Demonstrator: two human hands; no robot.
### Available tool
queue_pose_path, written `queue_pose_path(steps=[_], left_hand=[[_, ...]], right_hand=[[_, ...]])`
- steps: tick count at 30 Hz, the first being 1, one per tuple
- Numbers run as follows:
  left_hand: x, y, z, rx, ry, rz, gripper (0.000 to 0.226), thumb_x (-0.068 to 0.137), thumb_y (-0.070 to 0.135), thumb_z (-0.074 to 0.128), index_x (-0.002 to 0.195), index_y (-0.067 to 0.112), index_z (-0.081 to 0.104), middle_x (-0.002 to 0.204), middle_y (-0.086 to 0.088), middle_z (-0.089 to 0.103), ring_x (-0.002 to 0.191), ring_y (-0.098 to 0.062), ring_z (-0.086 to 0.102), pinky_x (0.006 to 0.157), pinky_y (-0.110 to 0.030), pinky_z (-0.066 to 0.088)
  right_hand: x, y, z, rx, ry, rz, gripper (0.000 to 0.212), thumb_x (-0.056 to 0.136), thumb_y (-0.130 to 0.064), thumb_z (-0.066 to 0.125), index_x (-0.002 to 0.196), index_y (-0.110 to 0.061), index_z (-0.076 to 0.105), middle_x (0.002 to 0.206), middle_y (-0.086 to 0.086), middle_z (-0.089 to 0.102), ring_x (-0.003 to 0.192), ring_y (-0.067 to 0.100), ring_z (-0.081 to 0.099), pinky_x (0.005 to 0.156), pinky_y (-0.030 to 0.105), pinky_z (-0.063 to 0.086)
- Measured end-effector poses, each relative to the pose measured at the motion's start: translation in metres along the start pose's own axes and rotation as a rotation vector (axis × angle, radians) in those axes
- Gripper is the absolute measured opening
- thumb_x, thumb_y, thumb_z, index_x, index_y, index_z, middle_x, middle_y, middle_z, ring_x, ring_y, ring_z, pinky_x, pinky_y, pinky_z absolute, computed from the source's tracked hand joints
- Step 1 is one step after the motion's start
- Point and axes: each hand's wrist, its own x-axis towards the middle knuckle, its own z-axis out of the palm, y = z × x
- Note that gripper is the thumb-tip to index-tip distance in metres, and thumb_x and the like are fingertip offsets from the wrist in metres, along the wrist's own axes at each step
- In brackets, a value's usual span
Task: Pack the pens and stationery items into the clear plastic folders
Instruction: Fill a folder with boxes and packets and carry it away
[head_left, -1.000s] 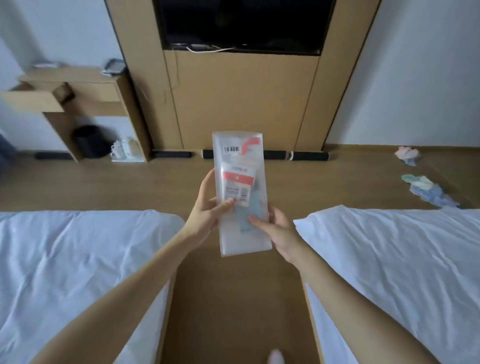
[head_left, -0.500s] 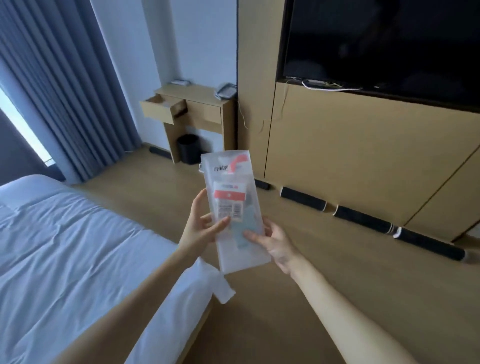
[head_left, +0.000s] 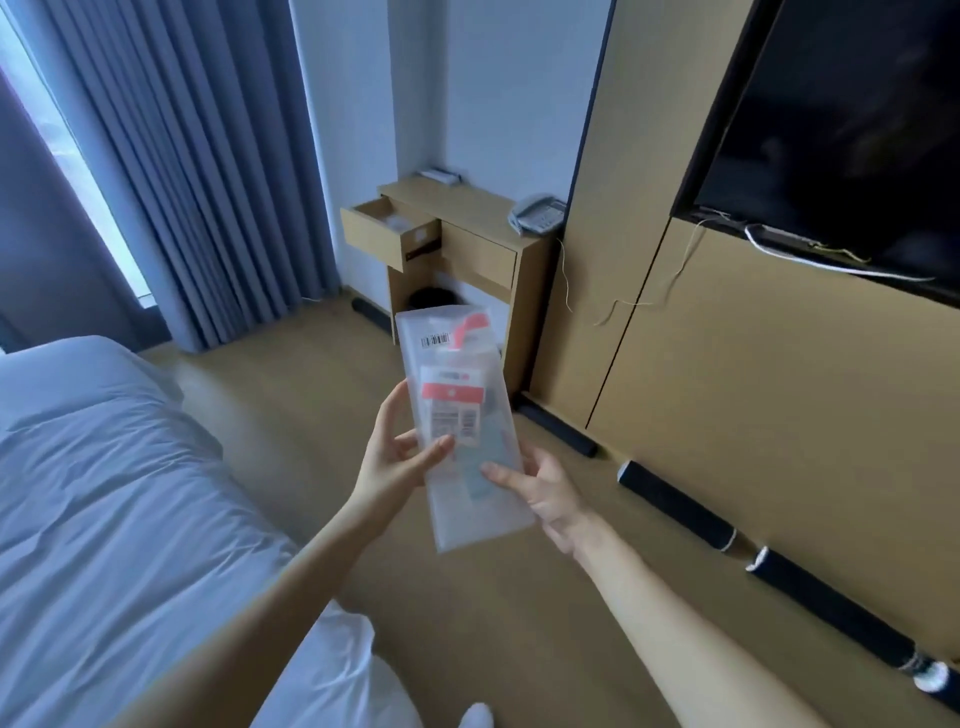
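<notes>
Folder up in both hands
Left hand and right hand pinch the clear plastic folder; with fingers only at its edges, the slick sleeve could slip floorward

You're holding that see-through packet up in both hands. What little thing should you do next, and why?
Probably lower the clear plastic folder onto the bed on the left. Both the left hand and the right hand are gripping it in mid-air, so neither is free to pick up more stationery. It already shows labelled items inside, and the bed looks like the nearest flat spot.
</notes>
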Motion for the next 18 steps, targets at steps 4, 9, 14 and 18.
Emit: queue_pose_path(steps=[4,9,14,18], left_hand=[[0.102,0.006,0.005,-0.026,0.032,0.012,0.07,0.085,0.003,0.063,0.138,0.036,0.03,0.095,-0.008,0.074,0.087,-0.023,0.071,0.065,-0.03,0.056],[0.204,0.004,0.003,-0.033,0.073,0.004,0.07,0.085,0.005,0.063,0.136,0.039,0.03,0.097,-0.011,0.073,0.089,-0.024,0.071,0.068,-0.032,0.056],[0.308,-0.009,-0.006,-0.009,0.112,0.0,0.072,0.084,0.007,0.062,0.137,0.041,0.027,0.098,-0.01,0.073,0.09,-0.024,0.07,0.072,-0.034,0.057],[0.393,-0.007,-0.009,0.029,0.178,-0.008,0.075,0.083,0.009,0.064,0.14,0.038,0.026,0.098,-0.01,0.073,0.091,-0.026,0.07,0.077,-0.04,0.058]], right_hand=[[0.095,-0.044,-0.03,-0.031,-0.043,-0.007,0.05,0.073,-0.02,0.075,0.12,-0.009,0.061,0.116,0.011,0.068,0.107,0.03,0.065,0.092,0.046,0.052],[0.201,-0.078,-0.058,-0.064,-0.118,-0.01,0.049,0.072,-0.016,0.075,0.118,-0.009,0.061,0.112,0.008,0.07,0.101,0.022,0.068,0.078,0.03,0.055],[0.318,-0.092,-0.085,-0.047,-0.189,-0.015,0.047,0.067,-0.014,0.077,0.112,-0.01,0.061,0.107,0.009,0.072,0.099,0.025,0.068,0.082,0.037,0.056],[0.413,-0.116,-0.102,-0.052,-0.271,0.014,0.054,0.07,-0.014,0.081,0.119,-0.009,0.059,0.112,0.013,0.069,0.104,0.03,0.066,0.09,0.046,0.053]])
